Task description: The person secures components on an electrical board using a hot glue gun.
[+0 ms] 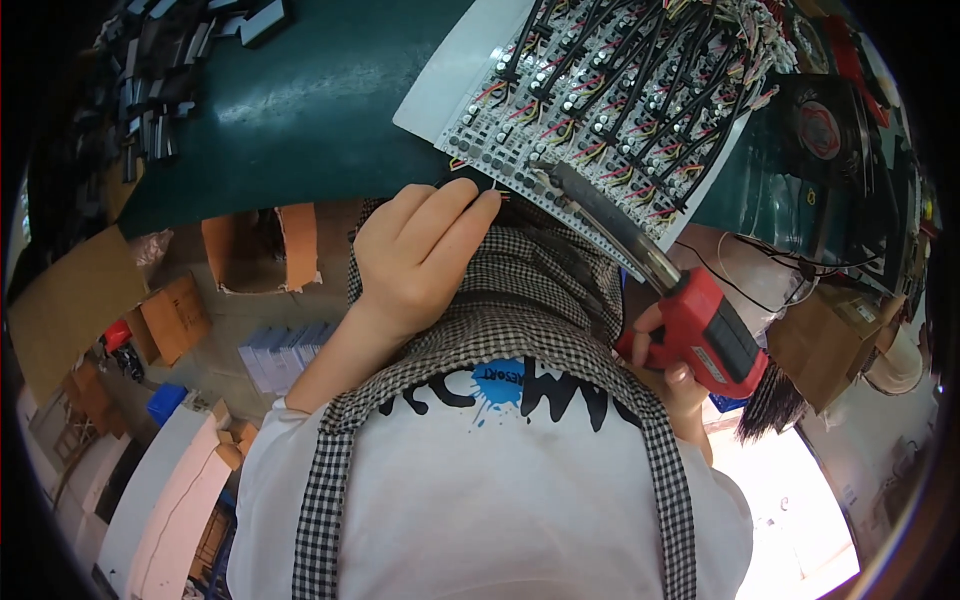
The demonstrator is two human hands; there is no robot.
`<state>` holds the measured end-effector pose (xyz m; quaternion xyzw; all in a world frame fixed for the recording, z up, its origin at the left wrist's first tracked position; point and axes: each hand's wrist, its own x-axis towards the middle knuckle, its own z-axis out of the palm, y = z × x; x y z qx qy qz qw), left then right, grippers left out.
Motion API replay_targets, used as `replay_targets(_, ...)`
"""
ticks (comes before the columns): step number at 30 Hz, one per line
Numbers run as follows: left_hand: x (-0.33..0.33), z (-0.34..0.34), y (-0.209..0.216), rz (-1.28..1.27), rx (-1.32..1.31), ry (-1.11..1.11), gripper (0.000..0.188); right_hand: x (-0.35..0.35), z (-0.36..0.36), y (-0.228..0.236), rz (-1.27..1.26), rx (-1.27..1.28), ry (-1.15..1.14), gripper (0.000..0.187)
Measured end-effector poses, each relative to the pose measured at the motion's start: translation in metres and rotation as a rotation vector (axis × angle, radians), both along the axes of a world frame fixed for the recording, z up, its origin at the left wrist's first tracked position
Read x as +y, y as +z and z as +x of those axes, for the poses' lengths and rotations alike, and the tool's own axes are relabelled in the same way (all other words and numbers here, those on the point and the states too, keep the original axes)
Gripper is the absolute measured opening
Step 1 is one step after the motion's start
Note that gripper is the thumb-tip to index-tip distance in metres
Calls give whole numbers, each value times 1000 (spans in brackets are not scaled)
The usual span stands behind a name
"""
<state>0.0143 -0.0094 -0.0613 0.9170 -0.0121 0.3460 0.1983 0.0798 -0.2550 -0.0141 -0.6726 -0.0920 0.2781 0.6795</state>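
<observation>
A white panel of circuit boards lies at the table's near edge, with rows of components and short red, yellow and black wires. Black cables run across it from those wires. My left hand is closed in a pinch just off the panel's near left corner; thin wire ends show at its fingertips. My right hand grips a red-handled soldering gun, fingers wrapped under the handle. The gun's dark barrel slants up leftward over the panel, its tip close to the near row of boards. Whether the tip touches is unclear.
The dark green table carries a pile of dark and silver rectangular parts at far left. A black item with a red emblem sits at right. Loose cords hang below the right edge. Cardboard boxes stand beneath the table.
</observation>
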Motion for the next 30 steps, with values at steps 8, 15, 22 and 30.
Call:
replay_targets(8,4,5,6,74,14,-30,29,-16,10,-12,133,176,161,81)
replay_targets(15,4,4,6,68,20,-28,29,-19,12,-12,87,154,201,75)
replay_targets(22,5,4,6,58,21,-32,28,-40,10,-36,26,-96,250,78)
replay_targets(30,6,4,5,43,25,-41,27,-27,6,-28,123,59,200,75)
